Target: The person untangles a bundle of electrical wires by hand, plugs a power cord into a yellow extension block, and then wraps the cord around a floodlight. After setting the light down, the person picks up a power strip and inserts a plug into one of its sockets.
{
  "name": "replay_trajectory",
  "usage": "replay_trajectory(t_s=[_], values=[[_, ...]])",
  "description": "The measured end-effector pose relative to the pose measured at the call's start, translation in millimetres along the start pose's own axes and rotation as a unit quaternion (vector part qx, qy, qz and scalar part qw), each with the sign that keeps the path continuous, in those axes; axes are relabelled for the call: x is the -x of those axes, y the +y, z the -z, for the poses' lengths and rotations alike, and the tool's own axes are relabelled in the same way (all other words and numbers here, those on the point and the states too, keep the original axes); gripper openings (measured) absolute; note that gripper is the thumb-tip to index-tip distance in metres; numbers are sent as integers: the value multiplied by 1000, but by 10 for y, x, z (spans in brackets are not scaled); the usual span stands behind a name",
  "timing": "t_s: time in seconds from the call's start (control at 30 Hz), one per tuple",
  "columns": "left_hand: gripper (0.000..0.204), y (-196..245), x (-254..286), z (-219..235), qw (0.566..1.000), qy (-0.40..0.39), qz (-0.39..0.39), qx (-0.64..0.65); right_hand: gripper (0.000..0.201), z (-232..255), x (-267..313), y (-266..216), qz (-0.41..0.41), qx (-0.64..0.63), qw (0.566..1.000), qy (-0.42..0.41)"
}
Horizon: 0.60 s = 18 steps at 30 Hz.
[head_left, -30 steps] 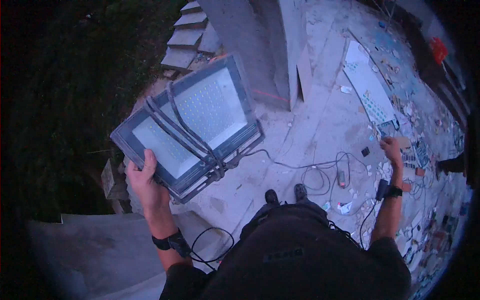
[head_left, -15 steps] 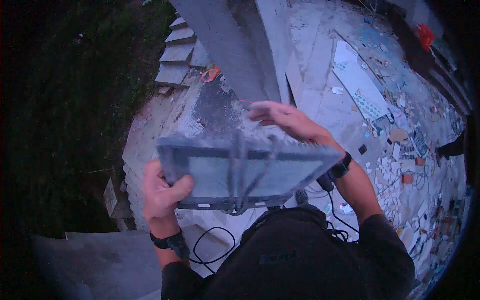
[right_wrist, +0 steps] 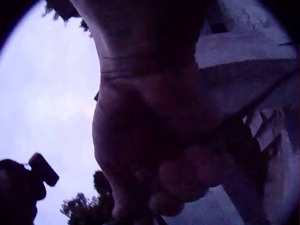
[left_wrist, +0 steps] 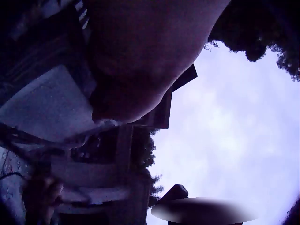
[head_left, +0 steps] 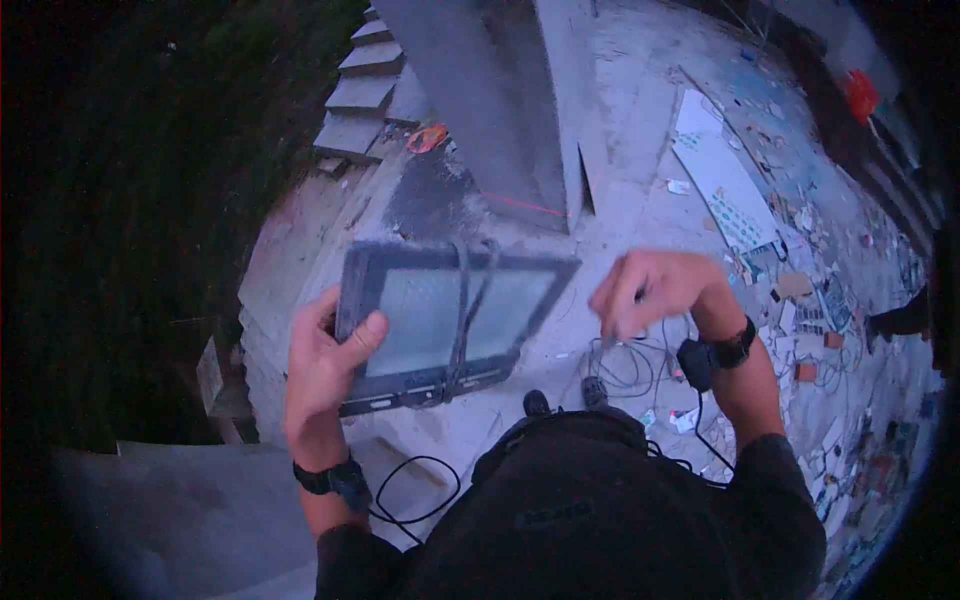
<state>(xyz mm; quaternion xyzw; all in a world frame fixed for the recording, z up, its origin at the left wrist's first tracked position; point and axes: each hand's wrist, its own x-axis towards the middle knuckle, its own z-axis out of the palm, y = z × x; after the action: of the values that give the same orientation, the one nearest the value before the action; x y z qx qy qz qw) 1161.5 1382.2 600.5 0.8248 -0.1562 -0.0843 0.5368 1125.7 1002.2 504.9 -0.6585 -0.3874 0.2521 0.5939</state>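
In the head view the left hand (head_left: 325, 360) grips the left end of a floodlight (head_left: 415, 310), thumb over its glass front. Dark cable (head_left: 463, 315) is wound around the lamp's middle. To the right of the lamp and apart from it, the right hand (head_left: 665, 290) is blurred, its fingers curled. The right wrist view shows the right hand (right_wrist: 154, 140) with bent fingers and a thin dark cable (right_wrist: 262, 96) running to it, in its grip. In the left wrist view the lamp (left_wrist: 51, 108) appears beside the left hand (left_wrist: 136, 61).
Loose cable (head_left: 640, 365) lies on the pale floor near the feet (head_left: 594, 390). A concrete pillar (head_left: 500, 120) rises ahead, with stacked slabs (head_left: 360, 92) to its left. A white board (head_left: 725, 180) and scattered debris cover the right side; dark vegetation borders the left.
The lamp swung from a wide tilted position to a more level one nearer the body. The right hand came in from the far right, passed over the lamp, then moved back right, fingers curling.
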Motion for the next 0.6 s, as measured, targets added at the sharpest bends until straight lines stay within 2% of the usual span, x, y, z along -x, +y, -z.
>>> replay_trajectory(t_s=[0.07,0.1,0.13,0.17,0.23,0.27,0.3,0.33,0.37,0.4,0.43,0.5,0.57,0.6], values=[[35,-26,10,-6,999,30,-3,30,38,-303,-70,167,-74,46,993,-83],[33,-45,5,-10,997,55,-8,59,38,-420,-58,282,-75,46,993,-84],[29,-144,4,59,995,74,-24,61,35,-538,-46,422,-172,208,962,-46],[29,-150,6,91,995,73,-25,62,31,-580,-25,583,-262,362,894,-6],[26,-133,1,129,983,111,-46,141,24,-327,224,1126,-340,420,829,144],[24,-81,-10,143,979,132,-47,147,23,-117,427,1392,-372,442,768,277],[24,-63,14,192,979,131,-47,148,23,68,629,1547,-395,455,689,404],[23,-72,59,270,984,108,-55,132,25,176,780,1419,-336,414,647,545],[22,-75,74,313,988,85,-63,117,30,378,1052,1447,-247,419,586,648],[22,-78,68,325,988,66,-65,120,34,591,1375,1491,-211,387,523,729],[22,-98,71,330,988,68,-64,121,31,518,1347,944,-196,181,511,817],[23,-152,62,343,995,54,-4,81,23,667,1927,841,25,-18,518,855],[23,-173,86,292,993,86,-1,76,18,617,2266,676,55,-30,528,847],[23,-180,83,271,991,116,0,73,18,572,2451,669,16,-6,526,850]])
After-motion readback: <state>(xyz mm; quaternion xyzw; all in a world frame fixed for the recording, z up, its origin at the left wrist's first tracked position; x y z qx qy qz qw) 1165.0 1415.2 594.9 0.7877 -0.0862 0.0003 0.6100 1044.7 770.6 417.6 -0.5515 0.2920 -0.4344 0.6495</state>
